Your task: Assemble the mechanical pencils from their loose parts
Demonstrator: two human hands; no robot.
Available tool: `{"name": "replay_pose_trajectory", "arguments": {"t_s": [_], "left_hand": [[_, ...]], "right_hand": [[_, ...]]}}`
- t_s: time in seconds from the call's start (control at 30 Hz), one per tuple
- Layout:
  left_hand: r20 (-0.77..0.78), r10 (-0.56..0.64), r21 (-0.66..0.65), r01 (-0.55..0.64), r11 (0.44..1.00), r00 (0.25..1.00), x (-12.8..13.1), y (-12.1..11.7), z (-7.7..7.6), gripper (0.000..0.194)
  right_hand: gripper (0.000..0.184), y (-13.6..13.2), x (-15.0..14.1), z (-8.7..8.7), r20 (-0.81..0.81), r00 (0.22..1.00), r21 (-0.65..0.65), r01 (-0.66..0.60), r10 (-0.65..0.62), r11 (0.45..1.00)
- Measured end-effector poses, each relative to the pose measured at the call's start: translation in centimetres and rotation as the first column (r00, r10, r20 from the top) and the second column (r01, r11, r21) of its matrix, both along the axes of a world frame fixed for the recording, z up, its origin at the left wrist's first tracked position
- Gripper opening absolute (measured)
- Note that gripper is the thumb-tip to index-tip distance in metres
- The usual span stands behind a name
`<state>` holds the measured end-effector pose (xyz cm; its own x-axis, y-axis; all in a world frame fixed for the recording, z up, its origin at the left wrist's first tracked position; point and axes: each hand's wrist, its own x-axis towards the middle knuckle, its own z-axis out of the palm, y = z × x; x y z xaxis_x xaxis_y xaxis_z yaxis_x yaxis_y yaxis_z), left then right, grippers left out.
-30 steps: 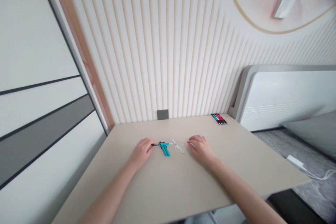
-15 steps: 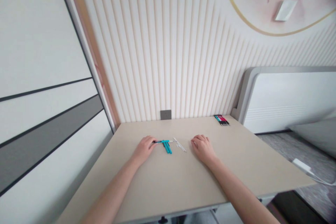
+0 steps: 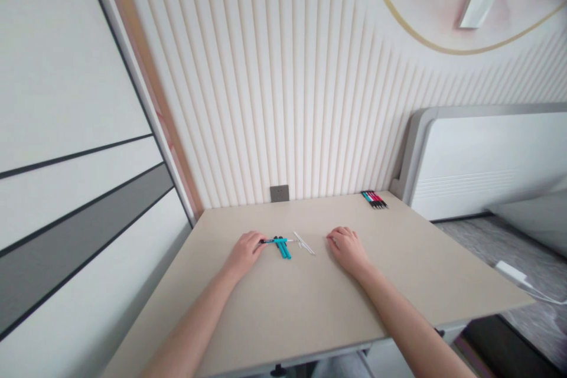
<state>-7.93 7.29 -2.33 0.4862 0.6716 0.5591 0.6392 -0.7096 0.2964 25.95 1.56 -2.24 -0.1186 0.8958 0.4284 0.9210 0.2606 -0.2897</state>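
Note:
My left hand is closed, thumb and fingers pinching the black end of a teal pen. That pen lies crosswise over two teal pen barrels, and a thin white tip or refill sticks out of its right end. Just right of it, slim white refills rest on the table at a slant, with tiny white pieces beside them. My right hand sits on the table further right, apart from the pens. Its fingers are curled together; whether something small is between them cannot be seen.
On the beige table, a row of several teal, red and black pens lies at the back right corner. A dark wall socket is behind the table. A white cabinet stands left; a bed with a white charger is right.
My right hand has shifted slightly to the right, away from the refills. My left hand still grips the pen in nearly the same spot. The view has tilted a little.

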Motion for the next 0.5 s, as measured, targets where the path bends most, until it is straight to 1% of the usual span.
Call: {"name": "replay_pose_trajectory", "arguments": {"t_s": [0.13, 0.33, 0.43, 0.5], "left_hand": [[0.063, 0.060, 0.014, -0.061, 0.998, 0.996, -0.8, 0.2, 0.7, 0.011], [0.184, 0.222, 0.021, -0.230, 0.973, 0.957, -4.7, 0.8, 1.7, 0.015], [0.221, 0.279, 0.013, -0.289, 0.957, 0.935, -5.9, 0.9, 1.8, 0.016], [0.224, 0.287, 0.002, -0.295, 0.955, 0.931, -5.9, 0.9, 1.7, 0.017]], "right_hand": [[0.024, 0.3, 0.6, -0.5, -0.022, 1.000, -0.010, 0.012, -0.012, 1.000], [0.023, 0.4, 0.6, -0.7, -0.029, 0.999, -0.015, -0.028, 0.028, 0.999], [0.024, 0.0, 0.1, -0.4, -0.021, 0.998, -0.004, -0.064, 0.064, 0.998], [0.024, -0.5, -1.0, -0.1, -0.010, 0.994, 0.004, -0.108, 0.108, 0.994]]}}
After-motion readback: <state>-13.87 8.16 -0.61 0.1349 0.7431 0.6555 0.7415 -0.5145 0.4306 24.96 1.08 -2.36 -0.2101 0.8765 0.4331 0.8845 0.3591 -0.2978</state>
